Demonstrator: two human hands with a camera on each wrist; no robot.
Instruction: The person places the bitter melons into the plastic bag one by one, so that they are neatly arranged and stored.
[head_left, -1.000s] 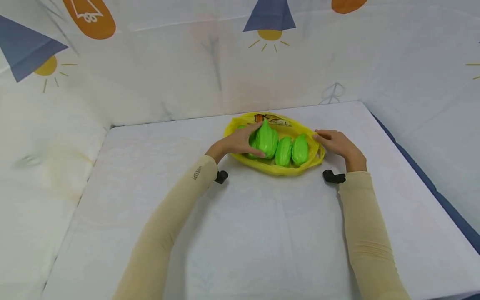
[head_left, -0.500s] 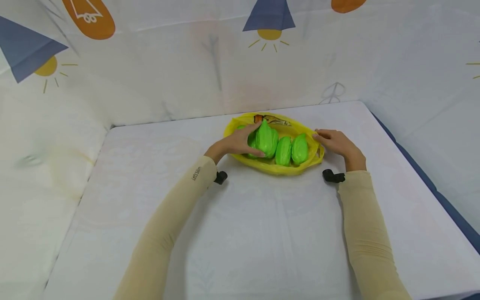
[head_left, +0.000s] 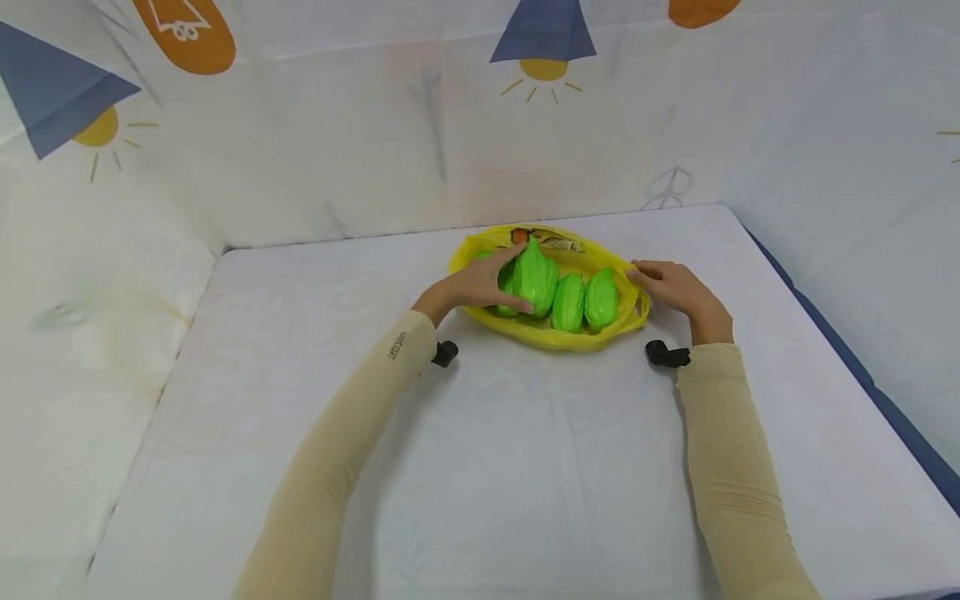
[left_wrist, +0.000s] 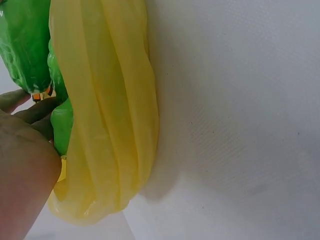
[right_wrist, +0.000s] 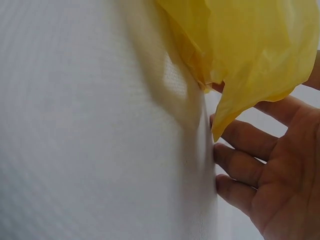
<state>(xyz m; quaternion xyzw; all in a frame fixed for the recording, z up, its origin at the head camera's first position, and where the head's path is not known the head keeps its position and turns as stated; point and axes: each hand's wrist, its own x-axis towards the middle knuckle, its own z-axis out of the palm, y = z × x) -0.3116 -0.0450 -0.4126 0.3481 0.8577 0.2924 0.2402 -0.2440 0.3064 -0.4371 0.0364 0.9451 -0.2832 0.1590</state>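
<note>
A yellow plastic bag (head_left: pixel 536 333) lies spread open like a bowl at the back of the table. Inside are several glossy bright-green ribbed vegetables (head_left: pixel 601 298), somewhat like chayotes. My left hand (head_left: pixel 474 282) reaches over the bag's left side and grips the tallest vegetable (head_left: pixel 536 279) between thumb and fingers; in the left wrist view this green vegetable (left_wrist: pixel 25 47) stands above the bag's rim. My right hand (head_left: pixel 678 292) pinches the bag's right edge between thumb and forefinger. Its other fingers (right_wrist: pixel 240 165) extend below the bag's loose corner in the right wrist view.
The bag rests on a white-covered table (head_left: pixel 480 467). Behind it rises a white cloth wall (head_left: pixel 337 142) printed with lamps. Dark blue fabric (head_left: pixel 847 350) runs along the table's right edge. Each wrist carries a black camera (head_left: pixel 666 354).
Both hands, the bag and the green vegetables hold their places. The head view has shifted very slightly.
</note>
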